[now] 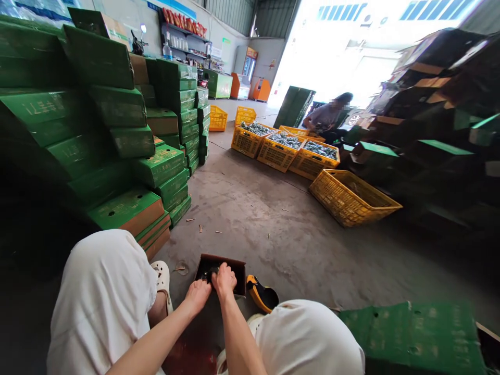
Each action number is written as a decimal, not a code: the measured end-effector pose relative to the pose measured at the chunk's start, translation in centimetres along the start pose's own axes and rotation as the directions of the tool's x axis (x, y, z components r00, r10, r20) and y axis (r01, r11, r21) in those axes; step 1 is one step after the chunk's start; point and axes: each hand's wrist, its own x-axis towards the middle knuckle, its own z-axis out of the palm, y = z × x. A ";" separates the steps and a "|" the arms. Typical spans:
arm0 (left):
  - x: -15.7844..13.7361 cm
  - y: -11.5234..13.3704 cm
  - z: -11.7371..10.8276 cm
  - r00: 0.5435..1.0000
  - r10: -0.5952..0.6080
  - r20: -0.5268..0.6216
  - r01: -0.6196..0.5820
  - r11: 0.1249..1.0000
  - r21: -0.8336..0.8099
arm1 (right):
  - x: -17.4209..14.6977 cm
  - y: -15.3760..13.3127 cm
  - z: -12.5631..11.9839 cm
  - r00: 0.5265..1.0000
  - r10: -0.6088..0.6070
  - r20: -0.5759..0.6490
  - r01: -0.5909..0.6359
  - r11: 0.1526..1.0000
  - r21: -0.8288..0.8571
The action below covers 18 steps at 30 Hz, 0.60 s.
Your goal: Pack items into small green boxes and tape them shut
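Between my knees a small brown cardboard box [240, 278] stands on the floor, its top uncovered and its inside dark. My left hand [198, 295] is at its near left edge, fingers curled at a dark object [210, 273] that is too small and shaded to name. Beside it, over the middle of the box, my right hand [224, 280] is closed with the fingertips pointing down; what they pinch is hidden. Just right of the box lies an orange-and-black curved tool [262, 295], touched by neither hand.
Stacks of green cartons [128, 208] rise on the left, and a green carton [410, 333] lies at lower right. Yellow crates [279, 153] filled with small dark-and-light items stand ahead, near a tilted yellow crate [351, 200]. A person [328, 114] sits behind them.
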 end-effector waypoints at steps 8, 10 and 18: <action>-2.0 0.4 -1.7 0.994 -0.105 0.004 0.104 0.990 0.093 | 0.8 2.8 -0.9 0.984 0.092 0.154 -0.122 0.972 0.199; -2.2 0.1 -2.2 0.993 -0.121 0.006 0.120 0.989 0.084 | 0.6 2.3 -0.4 0.984 0.082 0.159 -0.116 0.969 0.220; -1.0 1.2 -2.4 0.997 -0.027 0.074 0.024 0.999 0.037 | 0.9 1.8 0.5 0.974 0.150 0.170 -0.199 0.923 0.328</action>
